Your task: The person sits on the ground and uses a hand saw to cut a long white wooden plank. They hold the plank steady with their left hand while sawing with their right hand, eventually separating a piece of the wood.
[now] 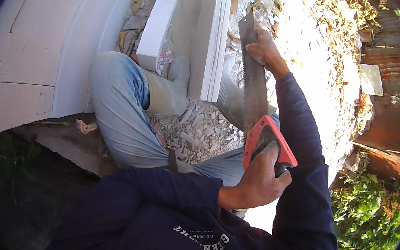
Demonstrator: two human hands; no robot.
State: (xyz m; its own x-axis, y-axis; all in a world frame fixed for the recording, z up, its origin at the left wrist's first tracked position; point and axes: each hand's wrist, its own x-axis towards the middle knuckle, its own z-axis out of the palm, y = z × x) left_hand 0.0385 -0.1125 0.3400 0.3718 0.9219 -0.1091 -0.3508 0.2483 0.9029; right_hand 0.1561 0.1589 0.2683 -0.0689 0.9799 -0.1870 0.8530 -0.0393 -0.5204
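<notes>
A hand saw [257, 89] with a dusty grey blade and a red and black handle lies lengthwise in front of me, its teeth toward the left. My left hand [259, 177] is wrapped round the handle. Farther out, my right hand [266, 48] grips the blade near its far end, fingers at its right edge. Just left of the blade, thin white slabs [209, 44] stand on edge pressed together between my boots, apart from the saw. Another long white block [161, 19] lies left of them.
A wall of white blocks [32, 64] rises on the left. My grey rubber boots [177, 90] stand among white rubble [200, 125]. Dry leaves [342, 22] cover sunlit ground at right, with rusty metal sheets [391, 112] and green plants [369, 221] beyond.
</notes>
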